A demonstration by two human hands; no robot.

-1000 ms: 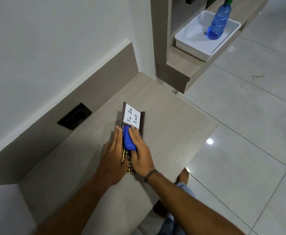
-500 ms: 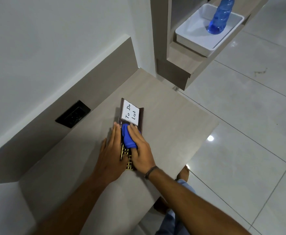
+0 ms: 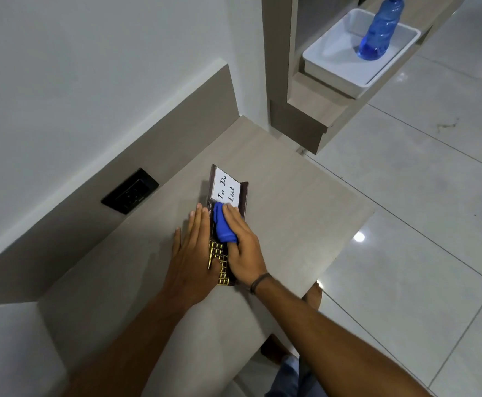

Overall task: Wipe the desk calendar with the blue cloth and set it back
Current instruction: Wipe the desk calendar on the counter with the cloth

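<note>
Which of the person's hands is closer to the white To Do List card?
The right hand: its fingertips, pressing the blue cloth, reach the To Do List card's near edge. The left hand lies flat beside the desk calendar, slightly farther back.

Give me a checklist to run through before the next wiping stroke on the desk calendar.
1. Blue cloth under the right hand: ok.
2. Left hand flat beside the desk calendar, steadying it: ok.
3. Calendar lying on the desk, away from the edge: ok.
4. "To Do List" card ahead of the cloth, uncovered: ok.
5. Gold grid part already clean: cannot tell.
6. Spray bottle in the white tray, out of the way: ok.
</note>
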